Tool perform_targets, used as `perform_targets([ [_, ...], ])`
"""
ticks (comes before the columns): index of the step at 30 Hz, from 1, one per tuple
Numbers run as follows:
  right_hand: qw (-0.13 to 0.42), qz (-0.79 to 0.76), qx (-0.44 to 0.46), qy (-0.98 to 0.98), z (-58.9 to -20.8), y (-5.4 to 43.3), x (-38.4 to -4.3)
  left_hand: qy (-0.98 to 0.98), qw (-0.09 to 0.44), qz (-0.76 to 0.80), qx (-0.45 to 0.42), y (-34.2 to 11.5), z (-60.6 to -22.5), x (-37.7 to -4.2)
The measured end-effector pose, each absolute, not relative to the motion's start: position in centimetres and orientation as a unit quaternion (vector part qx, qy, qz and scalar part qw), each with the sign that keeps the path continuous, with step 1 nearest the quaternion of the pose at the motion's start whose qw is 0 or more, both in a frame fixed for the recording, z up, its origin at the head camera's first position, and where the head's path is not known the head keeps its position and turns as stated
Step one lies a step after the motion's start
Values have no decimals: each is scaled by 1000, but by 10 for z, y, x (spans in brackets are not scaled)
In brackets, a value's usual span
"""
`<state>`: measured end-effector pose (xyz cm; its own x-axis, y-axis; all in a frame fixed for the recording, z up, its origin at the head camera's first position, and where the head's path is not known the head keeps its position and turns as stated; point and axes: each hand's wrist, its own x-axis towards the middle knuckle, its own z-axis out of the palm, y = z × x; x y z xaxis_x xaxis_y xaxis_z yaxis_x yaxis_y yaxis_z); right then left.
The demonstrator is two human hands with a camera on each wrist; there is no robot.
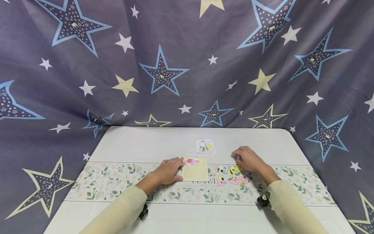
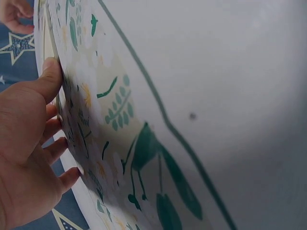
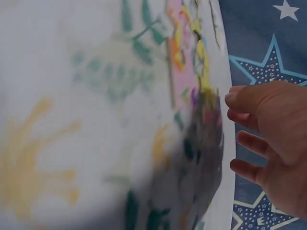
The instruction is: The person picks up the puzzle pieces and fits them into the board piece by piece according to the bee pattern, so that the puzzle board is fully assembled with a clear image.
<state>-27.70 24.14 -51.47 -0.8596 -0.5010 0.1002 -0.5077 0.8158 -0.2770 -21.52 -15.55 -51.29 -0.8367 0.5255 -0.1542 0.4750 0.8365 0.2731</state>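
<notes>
My left hand (image 1: pixel 170 170) touches the left side of a shallow wooden puzzle tray (image 1: pixel 193 177). Its fingers lie spread and fairly straight; in the left wrist view the thumb (image 2: pixel 50 79) rests along the tray edge. Pink printed puzzle pieces (image 1: pixel 190 162) sit along the tray's top. Just beyond a group of loose, bright puzzle pieces (image 1: pixel 233 177), my right hand (image 1: pixel 249 159) hangs with bent fingers over the table. A small red and dark patch shows beneath its fingertips in the head view; I cannot tell whether the hand holds it.
A square picture card (image 1: pixel 205 146) with a bee lies behind the tray. A floral runner (image 1: pixel 117 182) crosses the white table (image 1: pixel 152 143). A dark star-patterned cloth (image 1: pixel 187 58) hangs behind and at both sides. Black wrist cameras (image 1: pixel 264 199) sit at the sleeves.
</notes>
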Motion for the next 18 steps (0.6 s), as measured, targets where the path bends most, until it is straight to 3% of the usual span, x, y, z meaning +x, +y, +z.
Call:
perform_targets([
  [18,26,143,283,-948,-524,249,-276,952,110,107,266,-156,-516,-217],
])
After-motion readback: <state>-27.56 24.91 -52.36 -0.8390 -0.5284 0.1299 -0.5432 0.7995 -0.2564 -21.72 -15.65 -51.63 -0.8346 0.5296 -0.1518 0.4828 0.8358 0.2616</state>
